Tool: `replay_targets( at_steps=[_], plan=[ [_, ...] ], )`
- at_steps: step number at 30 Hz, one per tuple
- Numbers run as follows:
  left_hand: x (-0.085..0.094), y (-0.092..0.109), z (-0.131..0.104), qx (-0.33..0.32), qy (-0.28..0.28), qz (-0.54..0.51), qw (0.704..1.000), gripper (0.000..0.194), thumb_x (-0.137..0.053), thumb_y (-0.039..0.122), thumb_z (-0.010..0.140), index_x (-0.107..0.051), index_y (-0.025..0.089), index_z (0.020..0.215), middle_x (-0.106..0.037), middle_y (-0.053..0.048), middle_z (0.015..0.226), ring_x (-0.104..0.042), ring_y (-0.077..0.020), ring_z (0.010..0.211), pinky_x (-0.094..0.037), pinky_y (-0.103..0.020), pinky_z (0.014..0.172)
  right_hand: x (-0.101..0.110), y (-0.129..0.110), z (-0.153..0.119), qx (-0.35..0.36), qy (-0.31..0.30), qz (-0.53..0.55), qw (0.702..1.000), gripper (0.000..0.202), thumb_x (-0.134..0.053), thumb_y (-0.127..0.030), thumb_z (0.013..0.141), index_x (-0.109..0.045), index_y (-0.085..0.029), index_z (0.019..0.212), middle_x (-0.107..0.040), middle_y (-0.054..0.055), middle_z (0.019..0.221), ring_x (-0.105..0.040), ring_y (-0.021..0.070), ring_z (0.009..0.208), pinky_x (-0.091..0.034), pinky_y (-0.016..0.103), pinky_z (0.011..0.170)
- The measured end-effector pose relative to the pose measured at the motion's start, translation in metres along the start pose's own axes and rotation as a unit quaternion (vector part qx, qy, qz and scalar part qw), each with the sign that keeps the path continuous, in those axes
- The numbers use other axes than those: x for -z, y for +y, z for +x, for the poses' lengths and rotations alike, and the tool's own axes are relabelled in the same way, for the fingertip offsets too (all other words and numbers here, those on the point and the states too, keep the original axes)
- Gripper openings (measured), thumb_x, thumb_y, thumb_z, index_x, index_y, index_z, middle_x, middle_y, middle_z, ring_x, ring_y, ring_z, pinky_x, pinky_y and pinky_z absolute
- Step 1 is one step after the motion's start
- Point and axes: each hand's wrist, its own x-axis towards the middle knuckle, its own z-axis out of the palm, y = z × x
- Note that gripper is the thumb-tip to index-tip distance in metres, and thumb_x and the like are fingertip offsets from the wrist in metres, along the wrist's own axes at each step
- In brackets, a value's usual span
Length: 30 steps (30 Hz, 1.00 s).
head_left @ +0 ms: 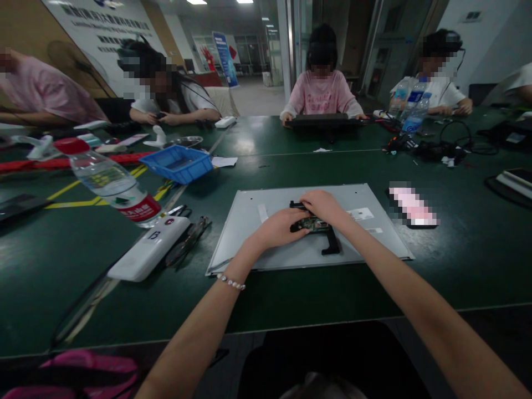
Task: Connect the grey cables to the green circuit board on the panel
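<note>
From where I stand, the green table (pixel 291 299) is the biggest thing, with a person in a pink top (pixel 324 91) across it at twelve o'clock. Nearer lies the pale flat panel (pixel 241 216); taking its middle as the clock's centre, a blue basket (pixel 185 172) sits toward ten, a red-capped water bottle (pixel 137 205) and a white case marked B (pixel 145 252) around nine. Over the middle of the panel the two hands come together: the left hand (pixel 272 228) reaches in from eight, its fingers laid close together across the board's near-left side, and the right hand (pixel 320 204) bends over the far end, fingers curled; whether either is really pinching anything, I can't tell. A phone (pixel 413 208) rests at three. Under the hands is a black bracket (pixel 331 244), one arm poking out toward five. Smallest of all, the circuit board (pixel 311 223) lies beside that arm, partly covered. How far along? Board and bracket are already together on the panel, I'd judge, but whether they're fastened or loose is hidden.
</note>
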Motion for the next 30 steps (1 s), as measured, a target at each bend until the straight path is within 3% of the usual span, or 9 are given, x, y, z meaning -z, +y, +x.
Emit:
replay_targets(
  at_steps=[4,9,14,18,23,30],
  plan=[
    [-0.001,-0.001,0.000,-0.004,0.001,-0.008,1.000,0.035,-0.053,0.032,0.088,-0.054,0.020,0.122,-0.062,-0.009,0.119,-0.057,-0.0226,0.110,-0.044,-0.041,0.096,0.012,0.011,-0.004,-0.014,0.044,-0.026,0.999,0.025,-0.048,-0.016,0.089,-0.071,-0.018,0.099,-0.069,0.010,0.104,-0.062,0.0221,0.098,-0.045,0.031,0.081],
    [0.000,0.000,0.000,-0.003,0.000,-0.016,1.000,0.036,-0.053,0.034,0.088,-0.055,0.021,0.122,-0.061,-0.008,0.120,-0.058,-0.0222,0.109,-0.043,-0.042,0.096,0.022,0.047,-0.025,-0.070,0.080,-0.055,0.993,0.029,-0.046,-0.014,0.088,-0.071,-0.017,0.102,-0.068,0.010,0.108,-0.061,0.0223,0.101,-0.046,0.033,0.087],
    [0.001,0.001,0.000,-0.004,0.001,-0.006,1.000,0.038,-0.052,0.033,0.088,-0.054,0.020,0.124,-0.060,-0.009,0.121,-0.057,-0.0218,0.110,-0.043,-0.039,0.097,0.010,0.075,-0.045,-0.082,0.050,-0.003,0.995,0.031,-0.046,-0.013,0.085,-0.071,-0.017,0.103,-0.069,0.010,0.110,-0.061,0.0222,0.103,-0.044,0.035,0.092],
    [0.002,0.003,0.001,-0.008,-0.008,0.029,1.000,0.039,-0.050,0.034,0.090,-0.053,0.018,0.125,-0.057,-0.010,0.124,-0.055,-0.0230,0.112,-0.042,-0.038,0.097,0.001,0.086,-0.052,-0.101,0.116,0.087,0.984,0.032,-0.047,-0.017,0.084,-0.069,-0.016,0.106,-0.069,0.008,0.109,-0.062,0.0210,0.102,-0.045,0.035,0.093],
    [0.002,0.004,-0.002,0.005,0.003,0.077,0.997,0.047,-0.048,0.040,0.091,-0.045,0.020,0.133,-0.046,-0.010,0.137,-0.045,-0.0263,0.123,-0.035,-0.042,0.103,-0.002,0.095,-0.055,-0.131,0.183,0.133,0.965,0.031,-0.048,-0.020,0.082,-0.070,-0.016,0.103,-0.070,0.009,0.108,-0.063,0.0204,0.099,-0.048,0.033,0.087],
    [0.001,-0.006,-0.007,0.078,0.015,0.114,0.990,0.072,-0.043,0.056,0.090,-0.018,0.021,0.148,-0.017,-0.012,0.154,-0.027,-0.0333,0.136,-0.020,-0.048,0.111,-0.009,0.095,-0.059,-0.126,0.184,0.127,0.967,0.029,-0.047,-0.019,0.081,-0.071,-0.015,0.098,-0.071,0.009,0.100,-0.064,0.0201,0.090,-0.047,0.034,0.087]
  ],
)
